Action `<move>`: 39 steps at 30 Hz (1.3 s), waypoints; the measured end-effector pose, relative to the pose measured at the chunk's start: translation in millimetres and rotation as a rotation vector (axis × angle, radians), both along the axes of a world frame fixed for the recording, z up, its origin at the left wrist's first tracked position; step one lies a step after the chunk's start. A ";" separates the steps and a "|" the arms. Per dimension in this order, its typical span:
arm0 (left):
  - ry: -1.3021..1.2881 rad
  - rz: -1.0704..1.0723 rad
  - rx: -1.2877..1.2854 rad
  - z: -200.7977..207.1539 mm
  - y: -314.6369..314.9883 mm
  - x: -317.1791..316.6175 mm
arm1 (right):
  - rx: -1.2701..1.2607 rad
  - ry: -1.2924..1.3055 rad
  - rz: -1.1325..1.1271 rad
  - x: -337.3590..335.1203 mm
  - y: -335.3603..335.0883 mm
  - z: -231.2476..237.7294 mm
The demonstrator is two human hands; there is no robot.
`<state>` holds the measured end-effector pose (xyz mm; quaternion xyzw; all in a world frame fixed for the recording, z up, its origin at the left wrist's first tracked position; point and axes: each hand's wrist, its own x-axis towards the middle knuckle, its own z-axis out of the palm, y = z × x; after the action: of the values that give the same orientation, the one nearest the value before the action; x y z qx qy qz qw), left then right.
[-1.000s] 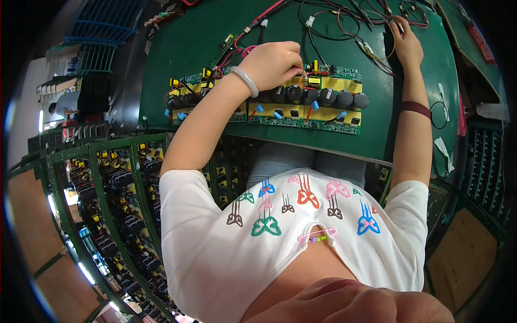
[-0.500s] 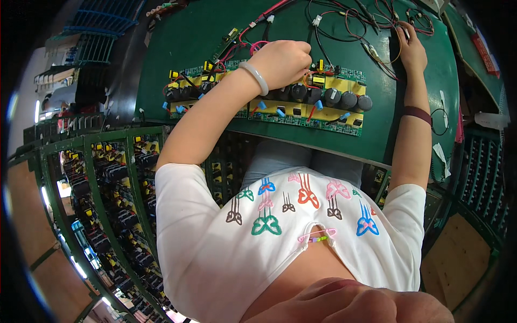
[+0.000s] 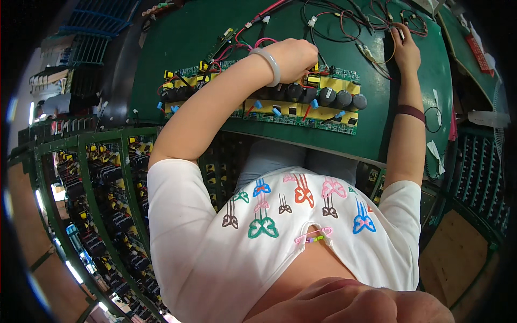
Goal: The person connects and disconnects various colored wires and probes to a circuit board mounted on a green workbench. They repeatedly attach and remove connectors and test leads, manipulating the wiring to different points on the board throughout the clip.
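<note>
Green desk [image 3: 374, 81], crowded circuit board [image 3: 323, 116], careful fingerwork

From where I stand, the board lies flat by the near edge of the desk, its row of black capacitors [image 3: 343, 99] running left to right, with blue-tipped leads [image 3: 314, 103] dotted over its near half. The left hand [image 3: 300, 58] is bent over the far half, fingers drawn together, narrow rather than wide; its fingertips are hidden behind the knuckles, so I cannot tell whether it pinches anything. The right hand [image 3: 407, 54] reaches to the far right, thumb and fingers partly curled at the edge of a tangle of cables [image 3: 350, 33]. Something pale shows between them, yet I cannot tell if it is gripped.

To my eye, this calls for a light touch. The left fingers would do best coming straight down between the tall parts, without leaning on the capacitors or bending the leads. The forearm crosses above a second board [image 3: 175, 94] at the left, so I would raise the wrist a little and hold the white bangle [image 3: 274, 67] clear of the components. At the right, slack matters: the cables should run free of one another, so that no tug there drags at the board.
</note>
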<state>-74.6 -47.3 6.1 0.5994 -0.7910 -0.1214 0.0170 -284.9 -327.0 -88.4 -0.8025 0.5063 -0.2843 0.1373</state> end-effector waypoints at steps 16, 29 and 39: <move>0.459 0.179 -0.548 22.7 115.5 -29.8 | -0.073 0.071 -0.042 12.6 14.1 13.6; 0.769 0.382 -0.531 -12.3 184.3 -64.4 | -0.135 0.419 0.307 85.4 9.1 53.6; 0.832 0.274 -0.564 -9.1 164.6 -65.2 | 0.404 -0.009 0.465 58.9 -15.9 98.0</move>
<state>-139.8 117.3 -3.0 0.5706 -0.6336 -0.1284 0.5064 -225.9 -343.0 9.6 -0.8519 0.3549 -0.1425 0.3578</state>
